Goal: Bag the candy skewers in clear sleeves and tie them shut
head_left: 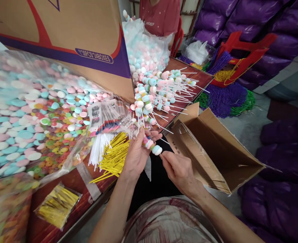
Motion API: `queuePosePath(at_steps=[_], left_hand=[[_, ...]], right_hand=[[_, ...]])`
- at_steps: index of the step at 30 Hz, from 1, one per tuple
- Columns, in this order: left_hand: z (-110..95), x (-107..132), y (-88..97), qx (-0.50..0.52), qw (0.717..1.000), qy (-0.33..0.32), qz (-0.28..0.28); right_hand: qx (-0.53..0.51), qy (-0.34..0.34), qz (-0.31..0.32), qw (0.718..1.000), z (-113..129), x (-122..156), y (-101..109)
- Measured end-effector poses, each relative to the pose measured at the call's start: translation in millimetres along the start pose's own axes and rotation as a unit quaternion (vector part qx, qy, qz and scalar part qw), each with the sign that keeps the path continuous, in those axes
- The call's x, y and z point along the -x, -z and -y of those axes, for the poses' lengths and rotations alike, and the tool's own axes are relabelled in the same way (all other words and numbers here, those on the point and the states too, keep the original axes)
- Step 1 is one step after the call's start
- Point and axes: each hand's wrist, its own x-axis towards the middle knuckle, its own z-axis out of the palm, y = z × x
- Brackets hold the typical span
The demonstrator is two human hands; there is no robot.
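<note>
My left hand (136,153) is closed around a candy skewer (156,150), a row of pink, green, pale blue and white sweets that slants down toward my right. At the skewer's lower end, my right hand (178,166) is closed, its thumb and finger pinched just beyond the last white sweet. What lies between those fingertips is mostly hidden. Beside my left hand lie yellow twist ties (115,152), white sticks (99,148) and printed plastic bags (106,114). Finished-looking candy skewers (152,89) are heaped just beyond, their white sticks pointing right.
Loose pastel sweets (17,118) and fruit-coloured rings (60,135) spread over the left. A large carton (63,40) stands behind them. An open cardboard box (214,152) is at my right. Across the table (174,67) sits a person in a pink shirt (159,17). Purple bundles (285,202) line the right.
</note>
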Motion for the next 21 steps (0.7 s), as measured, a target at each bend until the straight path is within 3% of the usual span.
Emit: queuePosePath(at_steps=[5, 8, 10, 13, 18, 20, 21], left_hand=[[10, 2, -5.3, -0.008, 1.0, -0.001, 0.004], [12, 4, -2.4, -0.011, 1.0, 0.009, 0.023], [9, 5, 1.9, -0.011, 0.999, 0.025, 0.038], [1, 5, 6.4, -0.003, 0.997, 0.056, 0.046], [-2, 5, 0.5, 0.034, 0.993, 0.085, 0.071], [0, 5, -2.9, 0.036, 0.994, 0.086, 0.065], [2, 5, -4.1, 0.028, 0.995, 0.082, 0.059]], right_hand=[[0.016, -0.024, -0.027, 0.999, 6, -4, -8], [-0.097, -0.072, -0.003, 0.993, 9, -9, -7], [-0.225, -0.13, 0.03, 0.965, 10, -12, -3], [-0.429, -0.237, 0.076, 0.868, 8, -15, 6], [-0.682, -0.337, 0.137, 0.635, 2, -19, 11], [-0.708, -0.35, 0.162, 0.591, 4, -20, 8], [-0.707, -0.352, 0.162, 0.592, 6, -20, 6]])
